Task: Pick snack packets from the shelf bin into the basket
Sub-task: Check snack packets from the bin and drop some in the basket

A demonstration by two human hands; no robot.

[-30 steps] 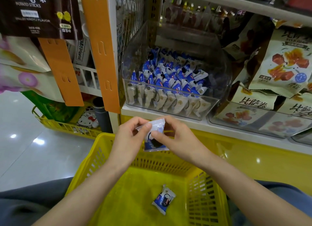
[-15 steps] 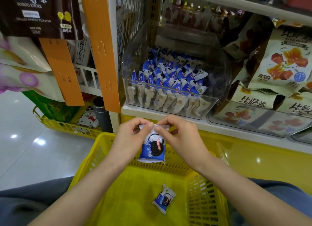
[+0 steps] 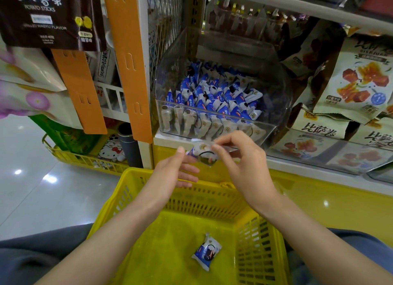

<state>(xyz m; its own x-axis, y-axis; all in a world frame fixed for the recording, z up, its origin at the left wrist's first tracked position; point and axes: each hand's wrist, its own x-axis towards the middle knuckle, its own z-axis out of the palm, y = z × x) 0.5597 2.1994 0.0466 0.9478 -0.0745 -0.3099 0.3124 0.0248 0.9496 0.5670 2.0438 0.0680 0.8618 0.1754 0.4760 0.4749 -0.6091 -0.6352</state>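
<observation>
— First, the near zone: what does the yellow basket (image 3: 212, 201) contain?
— One blue-and-white loose packet (image 3: 206, 254), lying flat on the basket floor toward the right wall.
— Next, hand status?
— Right hand (image 3: 240, 163): thumb and forefinger clamped on the held packet (image 3: 203, 155), other fingers curled. Left hand (image 3: 172, 172): fingers straight, slightly apart, thumb raised just beside the packet's left end; contact cannot be confirmed.
— Position of the held packet?
— Above the basket's far rim, in front of the shelf (image 3: 170, 139) edge.
— Farthest zone?
— Clear bin (image 3: 276, 106) on the shelf, holding many matching packets (image 3: 212, 93); the front row stands upright against the front wall.
</observation>
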